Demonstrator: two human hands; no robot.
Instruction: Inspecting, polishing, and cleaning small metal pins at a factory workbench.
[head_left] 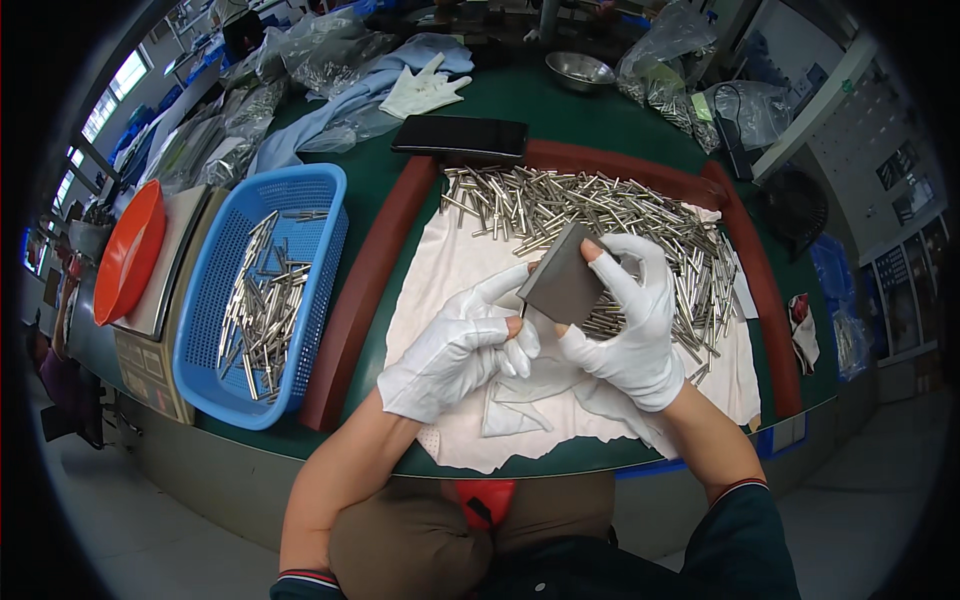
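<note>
My right hand, in a white glove with bare fingertips, grips a flat dark grey block that looks like a sanding block. My left hand, gloved the same way, is closed with thumb and fingers pinched at the block's left edge. A thin metal pin seems to sit in that pinch, mostly hidden. Beyond both hands, many loose metal pins lie heaped on a pale cloth. A crumpled white cloth lies below the hands.
Dark red wooden rails frame the work area. To the left stand a blue basket with more pins and an orange tray on a scale. A black phone, a white glove and a metal bowl lie farther back.
</note>
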